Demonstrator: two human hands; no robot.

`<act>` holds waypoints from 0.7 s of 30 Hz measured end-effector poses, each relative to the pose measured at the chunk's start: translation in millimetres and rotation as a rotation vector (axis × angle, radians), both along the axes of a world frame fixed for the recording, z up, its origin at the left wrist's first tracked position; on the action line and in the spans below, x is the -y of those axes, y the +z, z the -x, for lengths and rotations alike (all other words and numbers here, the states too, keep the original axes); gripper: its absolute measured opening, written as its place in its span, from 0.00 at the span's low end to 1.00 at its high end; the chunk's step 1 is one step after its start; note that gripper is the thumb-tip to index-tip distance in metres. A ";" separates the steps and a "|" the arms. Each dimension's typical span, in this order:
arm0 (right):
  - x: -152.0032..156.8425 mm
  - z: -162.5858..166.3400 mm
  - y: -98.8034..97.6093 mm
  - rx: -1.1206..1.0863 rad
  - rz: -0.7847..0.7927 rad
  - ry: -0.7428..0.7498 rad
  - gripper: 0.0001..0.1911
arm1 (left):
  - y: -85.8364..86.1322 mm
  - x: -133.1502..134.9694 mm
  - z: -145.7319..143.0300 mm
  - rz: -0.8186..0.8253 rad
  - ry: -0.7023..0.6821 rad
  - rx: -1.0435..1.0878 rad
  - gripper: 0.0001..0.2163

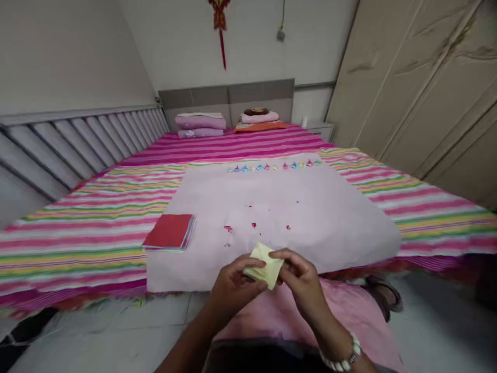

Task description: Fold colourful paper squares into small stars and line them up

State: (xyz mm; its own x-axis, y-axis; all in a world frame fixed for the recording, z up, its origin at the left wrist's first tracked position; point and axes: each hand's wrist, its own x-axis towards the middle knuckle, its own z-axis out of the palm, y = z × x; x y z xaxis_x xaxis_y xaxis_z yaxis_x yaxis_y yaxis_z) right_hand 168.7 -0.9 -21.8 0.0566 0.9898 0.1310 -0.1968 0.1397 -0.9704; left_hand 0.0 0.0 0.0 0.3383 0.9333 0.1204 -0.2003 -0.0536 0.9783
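Note:
A pale yellow sheet of folded paper (pixel 265 261) is held up between both my hands, just over the near edge of the white sheet on the bed. My left hand (pixel 237 282) pinches its left side, thumb on top. On the right side, my right hand (pixel 298 272) grips the paper between thumb and fingers; a beaded bracelet is on that wrist. Creases show on the paper, and its underside is hidden. To the left lies a stack of square paper (pixel 169 231), red on top with blue edges below.
Small folded paper pieces (pixel 260 167) in several colours form a row along the far side of the white sheet (pixel 330 217). Red scraps (pixel 253 225) lie mid-sheet. Folded bedding (pixel 200 124) sits by the headboard; a railing (pixel 89 145) runs along the left, a wardrobe (pixel 419 83) stands right.

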 end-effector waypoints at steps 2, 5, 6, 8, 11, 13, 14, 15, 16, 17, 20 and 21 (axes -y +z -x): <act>0.9 1.0 2.2 -0.036 0.007 0.009 0.09 | 3.0 2.6 0.6 -0.040 0.002 -0.048 0.11; 1.9 1.6 4.5 -0.064 0.006 0.033 0.09 | 5.7 3.4 -0.4 -0.053 0.066 -0.125 0.08; 2.3 1.5 4.7 -0.065 0.003 0.044 0.09 | 6.0 2.7 -1.3 -0.044 0.100 -0.150 0.09; 3.4 0.6 3.8 -0.064 -0.004 0.071 0.09 | 6.0 0.7 -3.1 -0.009 0.160 -0.172 0.07; 5.4 -0.8 1.1 -0.108 -0.032 0.134 0.10 | 5.6 -1.7 -4.4 0.043 0.212 -0.159 0.05; 6.0 -0.5 0.9 -0.164 -0.059 0.145 0.13 | 5.5 -2.1 -4.3 0.063 0.232 -0.152 0.06; 5.8 0.2 1.6 -0.185 -0.064 0.130 0.17 | 5.5 -2.0 -4.3 0.073 0.235 -0.151 0.06; 5.3 1.3 2.9 -0.196 -0.060 0.106 0.22 | 5.5 -1.7 -4.4 0.087 0.234 -0.148 0.07; 4.6 2.7 4.4 -0.197 -0.042 0.084 0.27 | 5.4 -1.2 -4.9 0.103 0.231 -0.143 0.09; 3.6 4.3 6.1 -0.190 -0.011 0.076 0.30 | 5.4 -0.7 -5.6 0.117 0.230 -0.134 0.10; 0.3 8.6 9.5 -0.181 0.119 0.121 0.20 | 5.5 0.9 -9.0 0.124 0.233 -0.100 0.14; -0.6 9.6 9.7 -0.193 0.161 0.140 0.15 | 5.4 1.2 -10.1 0.116 0.236 -0.091 0.16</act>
